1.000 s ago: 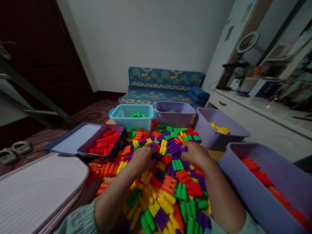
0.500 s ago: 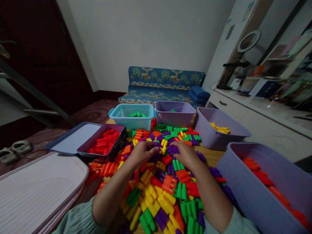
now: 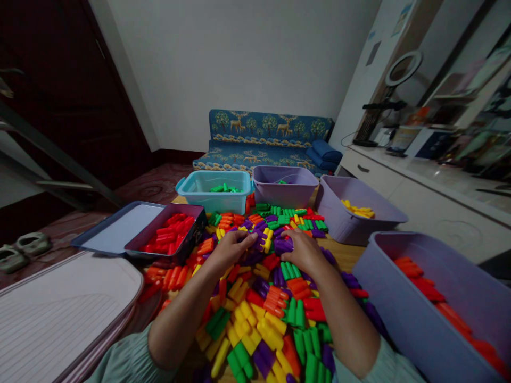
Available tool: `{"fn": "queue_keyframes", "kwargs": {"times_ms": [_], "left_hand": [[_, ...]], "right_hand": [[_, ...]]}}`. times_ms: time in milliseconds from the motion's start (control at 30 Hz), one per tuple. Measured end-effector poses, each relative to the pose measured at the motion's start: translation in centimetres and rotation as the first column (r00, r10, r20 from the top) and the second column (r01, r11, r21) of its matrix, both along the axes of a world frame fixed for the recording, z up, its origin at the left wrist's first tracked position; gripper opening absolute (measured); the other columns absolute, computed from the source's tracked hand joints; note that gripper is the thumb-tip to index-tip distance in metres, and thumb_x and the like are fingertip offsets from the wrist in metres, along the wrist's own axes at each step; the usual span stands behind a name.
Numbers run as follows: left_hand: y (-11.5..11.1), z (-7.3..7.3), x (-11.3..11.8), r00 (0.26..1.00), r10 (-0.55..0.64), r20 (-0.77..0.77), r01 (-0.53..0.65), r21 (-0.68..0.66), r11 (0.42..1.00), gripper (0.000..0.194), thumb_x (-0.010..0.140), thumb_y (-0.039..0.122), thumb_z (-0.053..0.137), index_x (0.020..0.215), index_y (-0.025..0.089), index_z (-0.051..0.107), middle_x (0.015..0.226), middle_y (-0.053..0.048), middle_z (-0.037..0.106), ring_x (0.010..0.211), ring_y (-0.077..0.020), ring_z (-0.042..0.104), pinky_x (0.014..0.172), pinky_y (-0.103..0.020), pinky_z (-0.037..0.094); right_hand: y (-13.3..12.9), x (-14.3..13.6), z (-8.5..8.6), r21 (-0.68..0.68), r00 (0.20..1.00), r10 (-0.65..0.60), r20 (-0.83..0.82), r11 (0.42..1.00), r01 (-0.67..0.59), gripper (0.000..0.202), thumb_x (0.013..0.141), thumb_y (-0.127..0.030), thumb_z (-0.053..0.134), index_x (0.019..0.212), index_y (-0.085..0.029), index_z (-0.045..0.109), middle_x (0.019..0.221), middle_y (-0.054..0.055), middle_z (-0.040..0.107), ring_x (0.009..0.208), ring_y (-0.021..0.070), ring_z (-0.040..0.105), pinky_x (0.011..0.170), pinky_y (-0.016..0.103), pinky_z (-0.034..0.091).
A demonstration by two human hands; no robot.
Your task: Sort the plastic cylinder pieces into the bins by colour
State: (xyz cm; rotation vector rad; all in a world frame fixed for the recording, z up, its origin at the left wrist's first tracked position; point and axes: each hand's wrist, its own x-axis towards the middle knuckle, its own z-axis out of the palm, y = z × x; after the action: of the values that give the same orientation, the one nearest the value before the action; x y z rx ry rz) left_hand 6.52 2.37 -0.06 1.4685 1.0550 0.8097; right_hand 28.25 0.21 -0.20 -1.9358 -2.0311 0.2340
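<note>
A wide heap of plastic bullet-shaped building blocks (image 3: 247, 319) in yellow, green, red, orange and purple covers the table. My left hand (image 3: 230, 251) reaches into the far middle of it, thumb and fingers closed on a purple block (image 3: 259, 238). A yellow block (image 3: 268, 240) lies right against that one; whether they are joined I cannot tell. Opposite, my right hand (image 3: 304, 250) has its fingers and thumb around another purple block (image 3: 283, 246). A small gap separates the two hands.
A blue bin (image 3: 215, 201) and a purple bin (image 3: 285, 196) hold green blocks. Another purple bin (image 3: 347, 229) has yellow ones; the near right bin (image 3: 383, 287) holds red-orange ones. An open case (image 3: 195, 234) with red blocks stands left, beside a pale folded board (image 3: 67, 308).
The purple block at my left hand has turned and shows more clearly beside the yellow one. The purple block in my right hand has tilted slightly. Both hands stay in nearly the same place.
</note>
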Motion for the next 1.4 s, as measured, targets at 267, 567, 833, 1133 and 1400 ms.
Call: {"fn": "queue_keyframes", "kwargs": {"times_ms": [267, 567, 833, 1133, 1400], "left_hand": [[0.3, -0.5, 0.0, 1.000, -0.015, -0.015, 0.016, 0.033, 0.999, 0.051, 0.070, 0.064, 0.061, 0.073, 0.013, 0.061, 0.048, 0.005, 0.047, 0.040, -0.0069, 0.040, 0.040, -0.019, 0.027], [-0.5, 0.1, 0.6, 0.991, 0.005, 0.137, 0.006, -0.083, 0.997, 0.044, 0.073, 0.050, 0.068, 0.099, 0.014, 0.066, 0.064, 0.001, 0.061, 0.051, -0.0089, 0.054, 0.044, -0.017, 0.039], [-0.9, 1.5, 1.8, 0.863, 0.199, 0.464, 0.029, -0.439, 0.898, 0.039, 0.078, 0.024, 0.067, 0.116, 0.018, 0.057, 0.088, -0.006, 0.067, 0.068, -0.0134, 0.066, 0.057, -0.023, 0.055], [1.3, 6.9, 2.5, 0.865, 0.215, 0.453, 0.103, -0.580, 0.808, 0.016, 0.089, 0.023, 0.050, 0.098, 0.013, 0.058, 0.072, -0.006, 0.062, 0.058, -0.0142, 0.063, 0.059, -0.028, 0.058], [8.4, 13.7, 6.7, 0.874, 0.135, 0.467, 0.081, -0.413, 0.907, 0.012, 0.087, 0.017, 0.052, 0.096, 0.011, 0.057, 0.074, -0.005, 0.059, 0.067, -0.0143, 0.061, 0.062, -0.028, 0.058]], "right_hand": [[0.0, -0.1, 1.1, 0.034, 0.989, -0.076, -0.124, 0.996, 0.081, 0.020, 0.065, -0.022, 0.072, 0.084, -0.020, 0.064, 0.085, 0.003, 0.067, 0.085, 0.0211, 0.062, 0.071, 0.029, 0.042], [-1.1, -3.0, 3.1, -0.171, 0.555, -0.160, -0.816, 0.985, 0.034, 0.027, 0.077, -0.028, 0.060, 0.101, -0.017, 0.058, 0.062, -0.003, 0.062, 0.041, 0.0106, 0.057, 0.035, 0.019, 0.041], [-1.5, -5.3, 2.1, -0.241, 0.127, -0.228, -0.965, 0.965, -0.099, 0.039, 0.075, -0.029, 0.068, 0.111, -0.021, 0.053, 0.092, 0.002, 0.065, 0.069, 0.0136, 0.066, 0.049, 0.024, 0.057], [-1.1, -4.4, 4.3, -0.246, -0.292, -0.269, -0.918, 0.962, -0.115, 0.015, 0.075, -0.018, 0.068, 0.088, -0.017, 0.061, 0.078, 0.000, 0.067, 0.066, 0.0123, 0.064, 0.061, 0.028, 0.057], [5.6, -3.1, 9.7, -0.058, -0.366, -0.028, -0.930, 0.996, 0.071, 0.020, 0.073, 0.000, 0.053, 0.079, -0.016, 0.062, 0.067, -0.001, 0.067, 0.060, 0.0107, 0.061, 0.059, 0.025, 0.057]]}}
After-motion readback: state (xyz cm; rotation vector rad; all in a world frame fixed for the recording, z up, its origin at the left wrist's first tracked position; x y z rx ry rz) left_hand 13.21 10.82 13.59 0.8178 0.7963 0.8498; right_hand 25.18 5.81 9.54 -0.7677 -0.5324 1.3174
